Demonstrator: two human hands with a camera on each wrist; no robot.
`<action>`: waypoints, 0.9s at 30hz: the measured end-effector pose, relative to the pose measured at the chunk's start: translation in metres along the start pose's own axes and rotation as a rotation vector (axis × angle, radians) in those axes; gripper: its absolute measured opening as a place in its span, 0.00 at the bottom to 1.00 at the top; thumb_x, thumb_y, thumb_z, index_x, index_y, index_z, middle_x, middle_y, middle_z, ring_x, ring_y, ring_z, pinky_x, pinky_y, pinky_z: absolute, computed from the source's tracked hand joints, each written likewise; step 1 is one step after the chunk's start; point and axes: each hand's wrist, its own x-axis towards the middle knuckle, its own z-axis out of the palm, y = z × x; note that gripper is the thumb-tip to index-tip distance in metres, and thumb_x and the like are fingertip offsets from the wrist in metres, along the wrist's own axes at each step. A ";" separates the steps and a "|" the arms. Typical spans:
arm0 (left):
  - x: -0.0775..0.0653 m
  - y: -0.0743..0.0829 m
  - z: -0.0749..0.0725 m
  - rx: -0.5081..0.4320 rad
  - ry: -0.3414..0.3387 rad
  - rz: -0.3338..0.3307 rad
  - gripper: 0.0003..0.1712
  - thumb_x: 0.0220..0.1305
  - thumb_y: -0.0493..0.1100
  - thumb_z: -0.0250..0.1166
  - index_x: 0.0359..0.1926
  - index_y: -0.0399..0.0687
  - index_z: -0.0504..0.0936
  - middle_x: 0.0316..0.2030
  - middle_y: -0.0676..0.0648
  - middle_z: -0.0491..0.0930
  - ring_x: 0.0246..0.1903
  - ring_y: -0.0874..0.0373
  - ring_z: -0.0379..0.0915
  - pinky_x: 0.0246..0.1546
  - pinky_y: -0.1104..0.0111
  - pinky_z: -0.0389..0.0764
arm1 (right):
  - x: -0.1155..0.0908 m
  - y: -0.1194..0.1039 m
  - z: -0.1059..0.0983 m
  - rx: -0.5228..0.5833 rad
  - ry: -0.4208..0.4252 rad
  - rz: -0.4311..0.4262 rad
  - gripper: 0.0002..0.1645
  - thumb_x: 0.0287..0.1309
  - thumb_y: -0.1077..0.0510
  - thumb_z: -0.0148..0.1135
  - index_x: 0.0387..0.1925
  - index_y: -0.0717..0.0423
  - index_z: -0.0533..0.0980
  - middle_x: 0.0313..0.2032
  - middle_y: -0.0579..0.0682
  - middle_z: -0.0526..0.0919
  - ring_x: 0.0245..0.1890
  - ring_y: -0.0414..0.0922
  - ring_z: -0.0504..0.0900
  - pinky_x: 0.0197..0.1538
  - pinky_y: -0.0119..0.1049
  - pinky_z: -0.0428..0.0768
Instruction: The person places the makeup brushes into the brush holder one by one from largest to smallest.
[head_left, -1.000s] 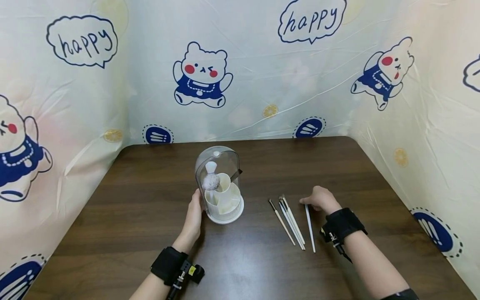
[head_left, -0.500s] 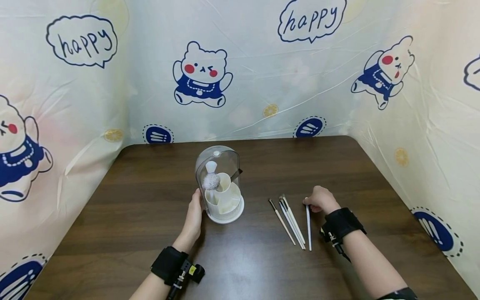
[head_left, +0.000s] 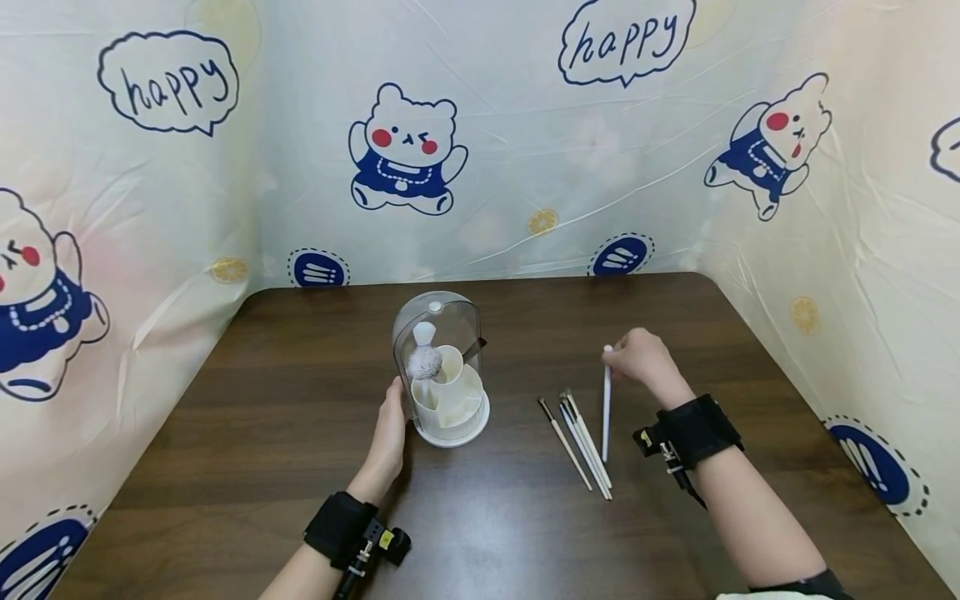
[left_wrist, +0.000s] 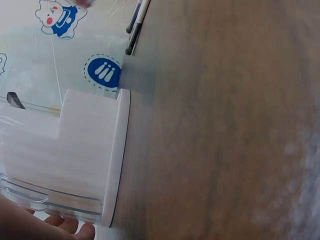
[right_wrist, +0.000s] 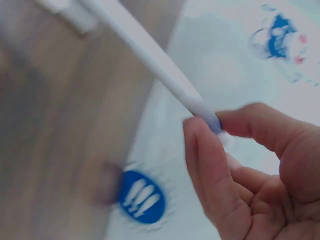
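In the head view, my left hand rests against the left side of a white makeup-brush holder under a clear domed cover. A fluffy, pale grey brush stands inside. The left wrist view has my fingertips at the cover's edge, low near the base. My right hand pinches one end of a thin white stick between thumb and finger. The stick's far end points toward the person. Several slim makeup brushes lie side by side between the holder and the stick.
The brown wooden table ends at a printed curtain hung round the back and both sides. A dark flat piece shows at the right of the dome. A separate slim brush lies left of the others.
My right hand has moved away from the person and slightly left, drawing the white stick along with it. The left hand and the holder keep their place.
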 end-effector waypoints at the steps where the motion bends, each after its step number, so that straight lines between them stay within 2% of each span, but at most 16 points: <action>1: 0.000 0.000 0.000 -0.002 -0.001 -0.001 0.37 0.76 0.57 0.26 0.74 0.37 0.42 0.76 0.39 0.40 0.75 0.45 0.35 0.76 0.51 0.43 | -0.001 -0.007 -0.002 0.023 0.032 -0.022 0.16 0.57 0.58 0.56 0.20 0.64 0.80 0.21 0.55 0.86 0.23 0.44 0.84 0.26 0.29 0.71; 7: 0.000 0.000 0.000 -0.003 -0.005 0.004 0.37 0.76 0.57 0.26 0.74 0.36 0.42 0.76 0.39 0.39 0.75 0.45 0.34 0.76 0.51 0.42 | -0.009 -0.056 0.006 0.134 0.264 -0.184 0.12 0.57 0.58 0.59 0.33 0.64 0.83 0.30 0.57 0.86 0.25 0.44 0.79 0.27 0.29 0.72; 10: 0.000 0.000 0.000 -0.001 0.001 0.004 0.37 0.76 0.57 0.26 0.74 0.36 0.42 0.75 0.38 0.40 0.75 0.44 0.35 0.76 0.50 0.43 | -0.015 -0.080 0.014 0.207 0.338 -0.285 0.11 0.57 0.60 0.61 0.36 0.64 0.83 0.31 0.58 0.87 0.27 0.47 0.80 0.29 0.31 0.75; 14: 0.000 0.000 0.001 -0.002 0.008 0.000 0.37 0.76 0.57 0.26 0.74 0.36 0.42 0.75 0.38 0.40 0.75 0.44 0.36 0.76 0.50 0.43 | -0.021 -0.106 0.026 0.314 0.376 -0.396 0.10 0.57 0.62 0.62 0.37 0.65 0.83 0.32 0.59 0.87 0.30 0.49 0.84 0.34 0.36 0.82; 18: 0.000 -0.001 0.001 -0.008 0.005 0.000 0.37 0.76 0.57 0.26 0.74 0.36 0.42 0.75 0.39 0.40 0.75 0.45 0.35 0.76 0.51 0.43 | -0.021 -0.122 0.040 0.350 0.392 -0.461 0.09 0.58 0.62 0.63 0.37 0.66 0.82 0.32 0.59 0.87 0.31 0.49 0.85 0.37 0.39 0.85; 27: 0.001 -0.003 0.001 -0.013 -0.002 0.009 0.37 0.76 0.57 0.27 0.74 0.37 0.44 0.75 0.39 0.42 0.75 0.45 0.38 0.76 0.51 0.44 | -0.012 -0.130 0.072 0.345 0.340 -0.446 0.09 0.58 0.62 0.63 0.38 0.66 0.82 0.33 0.58 0.87 0.31 0.47 0.85 0.35 0.36 0.85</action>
